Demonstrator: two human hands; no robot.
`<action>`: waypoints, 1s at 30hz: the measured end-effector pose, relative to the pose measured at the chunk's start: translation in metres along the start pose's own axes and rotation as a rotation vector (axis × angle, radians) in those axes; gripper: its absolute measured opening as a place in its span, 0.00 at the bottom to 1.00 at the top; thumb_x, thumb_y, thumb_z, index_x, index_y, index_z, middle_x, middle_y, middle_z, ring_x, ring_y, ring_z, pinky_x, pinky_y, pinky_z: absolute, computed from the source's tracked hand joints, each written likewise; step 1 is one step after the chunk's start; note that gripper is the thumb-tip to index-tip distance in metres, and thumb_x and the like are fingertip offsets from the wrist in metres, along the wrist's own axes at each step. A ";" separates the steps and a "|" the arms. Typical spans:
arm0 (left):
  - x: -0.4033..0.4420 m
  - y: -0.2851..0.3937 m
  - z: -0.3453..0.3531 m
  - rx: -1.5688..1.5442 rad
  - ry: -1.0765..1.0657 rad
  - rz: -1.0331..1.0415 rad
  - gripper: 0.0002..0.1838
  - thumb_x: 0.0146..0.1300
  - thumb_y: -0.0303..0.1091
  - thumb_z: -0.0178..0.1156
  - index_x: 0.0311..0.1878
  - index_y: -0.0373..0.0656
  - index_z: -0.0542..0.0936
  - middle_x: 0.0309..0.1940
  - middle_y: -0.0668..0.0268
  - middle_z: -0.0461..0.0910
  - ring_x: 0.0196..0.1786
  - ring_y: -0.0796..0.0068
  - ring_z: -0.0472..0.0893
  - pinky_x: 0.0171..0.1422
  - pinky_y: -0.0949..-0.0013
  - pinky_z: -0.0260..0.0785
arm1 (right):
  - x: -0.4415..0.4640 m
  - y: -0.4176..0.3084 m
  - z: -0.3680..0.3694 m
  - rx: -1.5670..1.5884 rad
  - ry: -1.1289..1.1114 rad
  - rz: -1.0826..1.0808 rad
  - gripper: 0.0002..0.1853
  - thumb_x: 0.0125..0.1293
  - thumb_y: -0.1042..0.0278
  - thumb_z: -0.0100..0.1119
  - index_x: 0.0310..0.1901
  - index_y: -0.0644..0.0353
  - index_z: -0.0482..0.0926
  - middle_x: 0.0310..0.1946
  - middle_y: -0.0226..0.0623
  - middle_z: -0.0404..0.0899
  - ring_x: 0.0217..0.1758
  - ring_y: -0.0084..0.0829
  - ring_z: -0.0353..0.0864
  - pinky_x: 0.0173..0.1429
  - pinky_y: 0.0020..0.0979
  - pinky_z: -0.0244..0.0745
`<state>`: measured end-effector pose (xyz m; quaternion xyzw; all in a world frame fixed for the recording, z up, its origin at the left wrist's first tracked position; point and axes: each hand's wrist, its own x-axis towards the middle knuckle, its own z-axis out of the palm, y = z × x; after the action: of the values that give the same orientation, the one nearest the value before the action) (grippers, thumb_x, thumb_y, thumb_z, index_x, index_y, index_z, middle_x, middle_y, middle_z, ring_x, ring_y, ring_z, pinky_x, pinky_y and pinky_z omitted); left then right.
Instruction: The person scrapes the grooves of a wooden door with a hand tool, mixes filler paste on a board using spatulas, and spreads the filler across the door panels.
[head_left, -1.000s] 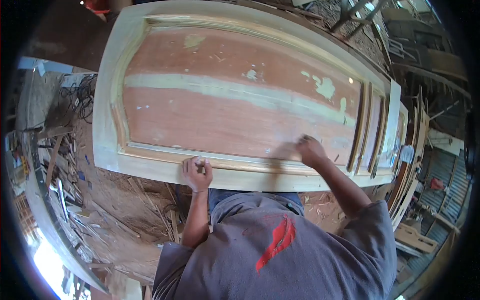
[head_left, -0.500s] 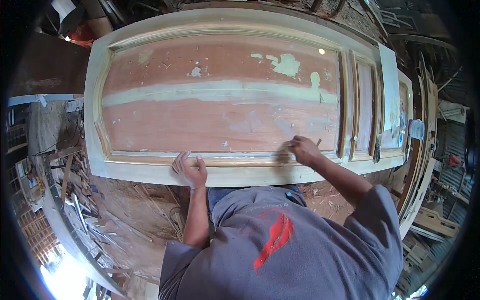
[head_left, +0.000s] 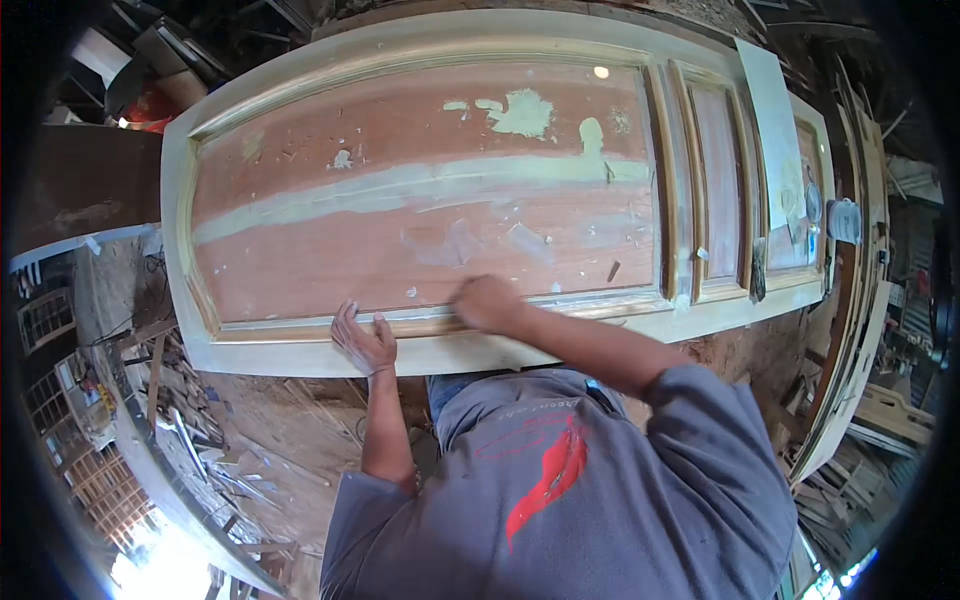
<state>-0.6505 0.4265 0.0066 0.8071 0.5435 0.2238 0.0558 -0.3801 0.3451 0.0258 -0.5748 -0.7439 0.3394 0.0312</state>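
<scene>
A wooden panel door (head_left: 300, 270) lies flat in front of me, its reddish panel marked with pale filler and framed by raised moulding. My left hand (head_left: 364, 340) rests on the near frame and moulding, fingers stretched out and slightly apart. Farther right, my right hand (head_left: 489, 303) is curled closed against the near moulding (head_left: 560, 302), slightly blurred. Its fingers face away from me, so whatever they may hold is hidden. A pale filler strip (head_left: 420, 185) crosses the panel beyond both hands. A small dark chip (head_left: 613, 270) lies on the panel to the right.
At the door's right end lie a pale flat sheet (head_left: 768, 130), a dark-bristled brush-like tool (head_left: 758, 270) and a round clear container (head_left: 845, 221). Long boards (head_left: 868, 260) stand along the right. Wood scraps (head_left: 190, 430) litter the floor at left.
My right hand has swept left along the near moulding, closer to my left hand. The left hand stays on the frame. The view has shifted and tilted slightly.
</scene>
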 end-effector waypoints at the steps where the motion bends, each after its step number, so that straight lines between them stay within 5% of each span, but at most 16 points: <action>1: 0.000 0.001 0.000 -0.017 -0.006 -0.012 0.25 0.67 0.46 0.63 0.58 0.37 0.77 0.60 0.51 0.80 0.63 0.45 0.77 0.72 0.43 0.64 | -0.027 0.022 -0.019 0.008 -0.072 0.072 0.09 0.64 0.61 0.63 0.35 0.54 0.90 0.43 0.43 0.90 0.54 0.46 0.89 0.53 0.48 0.85; 3: 0.002 0.002 0.001 -0.021 0.011 0.004 0.24 0.67 0.46 0.63 0.58 0.37 0.77 0.60 0.51 0.80 0.63 0.45 0.77 0.72 0.44 0.64 | -0.053 0.068 -0.049 0.000 -0.038 0.126 0.11 0.61 0.62 0.66 0.43 0.51 0.91 0.45 0.42 0.90 0.54 0.47 0.87 0.58 0.47 0.84; 5: 0.002 0.002 -0.001 -0.020 0.011 0.010 0.24 0.67 0.46 0.63 0.57 0.37 0.77 0.60 0.51 0.80 0.63 0.45 0.77 0.72 0.44 0.64 | -0.054 0.107 -0.059 0.086 0.443 0.238 0.13 0.62 0.62 0.64 0.46 0.51 0.91 0.49 0.45 0.89 0.58 0.47 0.85 0.64 0.44 0.81; 8: -0.001 0.003 -0.002 -0.027 0.002 0.005 0.24 0.67 0.46 0.63 0.57 0.37 0.77 0.60 0.51 0.80 0.63 0.44 0.77 0.72 0.44 0.64 | -0.038 0.121 -0.099 0.075 0.699 0.284 0.14 0.65 0.64 0.62 0.48 0.54 0.91 0.53 0.49 0.88 0.65 0.47 0.82 0.69 0.44 0.78; 11: 0.002 -0.003 0.001 -0.033 0.003 0.019 0.24 0.67 0.46 0.62 0.57 0.37 0.77 0.60 0.50 0.80 0.63 0.44 0.77 0.72 0.43 0.64 | -0.049 0.168 -0.005 0.083 0.622 0.312 0.11 0.65 0.70 0.61 0.46 0.57 0.90 0.54 0.53 0.87 0.64 0.51 0.83 0.67 0.48 0.78; 13: -0.001 -0.003 0.002 -0.024 -0.001 0.014 0.23 0.67 0.46 0.61 0.56 0.37 0.77 0.60 0.51 0.80 0.64 0.44 0.77 0.71 0.43 0.64 | -0.096 0.116 -0.066 0.059 -0.196 0.396 0.10 0.66 0.73 0.60 0.44 0.59 0.90 0.54 0.54 0.87 0.62 0.53 0.84 0.64 0.51 0.79; 16: -0.001 -0.002 0.001 -0.026 0.008 0.034 0.23 0.66 0.46 0.62 0.56 0.38 0.77 0.60 0.51 0.80 0.63 0.44 0.77 0.71 0.43 0.64 | -0.114 0.122 -0.080 0.173 -0.238 0.432 0.09 0.64 0.75 0.61 0.41 0.59 0.90 0.51 0.54 0.87 0.55 0.55 0.87 0.61 0.51 0.81; 19: -0.001 0.001 0.000 -0.017 0.001 0.019 0.22 0.66 0.45 0.62 0.56 0.39 0.77 0.60 0.51 0.80 0.63 0.45 0.77 0.72 0.43 0.64 | -0.066 0.109 -0.101 0.169 0.786 0.264 0.12 0.62 0.73 0.63 0.46 0.59 0.88 0.47 0.50 0.87 0.57 0.55 0.83 0.60 0.50 0.80; 22: -0.005 -0.007 0.007 -0.045 0.036 0.052 0.22 0.66 0.44 0.63 0.56 0.39 0.78 0.60 0.51 0.80 0.63 0.45 0.77 0.72 0.43 0.64 | -0.020 0.122 -0.043 0.009 0.804 0.284 0.12 0.61 0.74 0.62 0.46 0.61 0.88 0.47 0.52 0.87 0.60 0.55 0.82 0.61 0.50 0.80; 24: -0.004 -0.006 0.004 -0.026 0.021 0.046 0.22 0.67 0.45 0.63 0.56 0.38 0.78 0.60 0.51 0.81 0.63 0.45 0.77 0.72 0.43 0.64 | -0.034 0.104 0.009 0.227 0.764 0.246 0.13 0.60 0.75 0.60 0.46 0.62 0.87 0.46 0.54 0.87 0.57 0.56 0.83 0.62 0.51 0.80; 26: -0.006 -0.003 0.004 -0.016 0.014 0.029 0.22 0.67 0.45 0.63 0.56 0.38 0.78 0.60 0.51 0.81 0.64 0.45 0.78 0.72 0.43 0.64 | -0.078 0.067 -0.015 0.217 0.113 0.408 0.15 0.58 0.77 0.59 0.47 0.60 0.88 0.47 0.52 0.87 0.54 0.55 0.85 0.61 0.50 0.81; 29: -0.005 -0.005 0.006 -0.020 0.014 0.042 0.21 0.68 0.45 0.62 0.56 0.37 0.78 0.59 0.50 0.81 0.63 0.45 0.78 0.71 0.44 0.65 | -0.127 0.099 -0.022 0.359 0.208 0.268 0.17 0.57 0.80 0.58 0.47 0.57 0.89 0.47 0.50 0.88 0.52 0.54 0.86 0.59 0.50 0.81; 30: -0.005 -0.003 0.006 -0.024 0.026 0.053 0.21 0.70 0.44 0.62 0.56 0.37 0.78 0.59 0.50 0.81 0.62 0.46 0.78 0.71 0.44 0.65 | -0.135 0.122 -0.027 0.330 0.459 0.396 0.20 0.57 0.84 0.56 0.46 0.55 0.91 0.46 0.48 0.88 0.52 0.53 0.86 0.59 0.49 0.82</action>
<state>-0.6519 0.4243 -0.0014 0.8175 0.5198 0.2424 0.0522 -0.2205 0.2525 0.0273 -0.7566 -0.5265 0.3166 0.2238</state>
